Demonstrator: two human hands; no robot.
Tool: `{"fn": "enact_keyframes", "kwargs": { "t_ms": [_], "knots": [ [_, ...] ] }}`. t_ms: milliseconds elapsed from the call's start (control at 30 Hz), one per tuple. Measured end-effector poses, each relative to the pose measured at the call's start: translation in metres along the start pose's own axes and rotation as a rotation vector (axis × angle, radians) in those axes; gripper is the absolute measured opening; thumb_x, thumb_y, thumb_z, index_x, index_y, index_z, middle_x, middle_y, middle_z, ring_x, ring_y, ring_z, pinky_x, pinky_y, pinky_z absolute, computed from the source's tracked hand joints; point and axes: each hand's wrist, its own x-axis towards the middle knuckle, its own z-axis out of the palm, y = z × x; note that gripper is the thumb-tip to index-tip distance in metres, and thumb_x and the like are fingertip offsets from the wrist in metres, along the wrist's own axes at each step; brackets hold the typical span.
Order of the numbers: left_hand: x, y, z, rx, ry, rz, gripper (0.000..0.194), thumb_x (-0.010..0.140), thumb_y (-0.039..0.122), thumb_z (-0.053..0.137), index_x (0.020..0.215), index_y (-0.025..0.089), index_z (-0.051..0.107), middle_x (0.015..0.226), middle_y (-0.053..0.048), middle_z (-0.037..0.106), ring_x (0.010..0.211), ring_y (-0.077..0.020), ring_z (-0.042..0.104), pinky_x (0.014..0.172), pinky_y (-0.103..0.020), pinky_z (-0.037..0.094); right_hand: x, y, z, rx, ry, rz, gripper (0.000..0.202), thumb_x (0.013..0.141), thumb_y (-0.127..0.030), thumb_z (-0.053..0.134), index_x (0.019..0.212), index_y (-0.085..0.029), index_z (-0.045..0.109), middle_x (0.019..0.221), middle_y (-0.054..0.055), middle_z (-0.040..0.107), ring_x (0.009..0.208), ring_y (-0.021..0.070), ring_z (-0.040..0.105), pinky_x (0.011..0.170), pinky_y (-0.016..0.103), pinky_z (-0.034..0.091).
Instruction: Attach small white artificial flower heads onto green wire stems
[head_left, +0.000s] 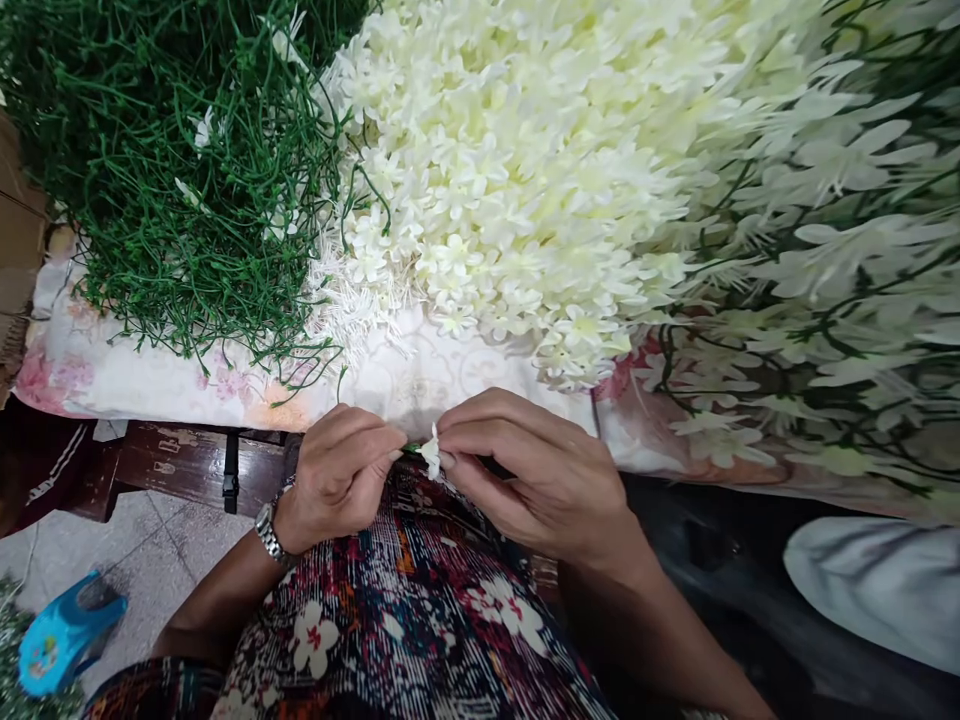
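Note:
Between my two hands, just in front of the table's near edge, is a small white artificial flower with a short green stem end. My left hand, wearing a metal watch at the wrist, is closed with thumb and forefinger pinching the green stem. At the flower's other side, my right hand has its thumb and fingertips closed on the white petals. Beyond the hands lies a big heap of loose pale yellow-white petals. Left of it is a pile of green plastic stems. A bunch of white stamens lies between these heaps.
Finished-looking white flowers on green stems are massed at the right. A floral cloth covers the table. On the floor at lower left stands a blue plastic stool. A brown cardboard box is at the left edge.

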Motion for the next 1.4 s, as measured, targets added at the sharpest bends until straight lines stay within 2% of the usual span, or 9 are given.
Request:
{"fn": "enact_keyframes", "kwargs": {
  "t_ms": [133,233,467,900,1400],
  "knots": [
    [0.001,-0.005,0.001,0.021,0.013,0.068,0.014,0.071,0.003,0.052,0.081,0.013,0.055,0.069,-0.002,0.055,0.061,-0.0091,0.047,0.054,-0.025,0.04,0.0,-0.002,0.0,-0.089,-0.023,-0.023,0.012,0.07,-0.005,0.053,0.079,-0.013,0.054,0.075,0.005,0.058,0.072,0.0116,0.053,0.064,0.025,0.047],
    [0.001,-0.008,0.001,0.084,-0.028,0.106,0.013,0.071,0.003,0.052,0.079,0.012,0.055,0.067,-0.002,0.055,0.06,-0.0092,0.046,0.054,-0.025,0.039,0.0,-0.002,0.001,-0.172,-0.031,-0.043,0.01,0.071,-0.007,0.053,0.079,-0.013,0.054,0.075,0.006,0.058,0.073,0.0126,0.053,0.065,0.026,0.047],
    [0.003,-0.011,0.004,0.116,-0.073,0.083,0.009,0.073,0.007,0.049,0.078,0.012,0.055,0.066,-0.002,0.056,0.06,-0.0098,0.047,0.057,-0.026,0.04,-0.004,0.001,0.007,-0.257,-0.055,-0.042,0.009,0.072,-0.007,0.052,0.079,-0.013,0.053,0.072,0.005,0.057,0.07,0.0125,0.052,0.062,0.026,0.046],
    [0.005,-0.023,0.014,0.077,-0.129,0.1,0.013,0.076,0.008,0.044,0.071,0.013,0.055,0.06,-0.001,0.056,0.058,-0.0099,0.048,0.057,-0.025,0.041,-0.01,0.014,0.015,-0.194,-0.056,0.041,0.011,0.073,-0.006,0.049,0.078,-0.016,0.052,0.068,0.002,0.057,0.066,0.0095,0.052,0.059,0.021,0.045],
    [0.005,-0.025,0.018,0.14,-0.162,0.068,0.016,0.076,0.01,0.04,0.067,0.013,0.053,0.057,-0.001,0.054,0.056,-0.0109,0.046,0.056,-0.025,0.04,-0.013,0.02,0.024,-0.139,-0.022,0.082,0.016,0.068,-0.003,0.052,0.078,-0.016,0.051,0.066,0.001,0.056,0.065,0.0092,0.053,0.058,0.021,0.045]
  ]
}}
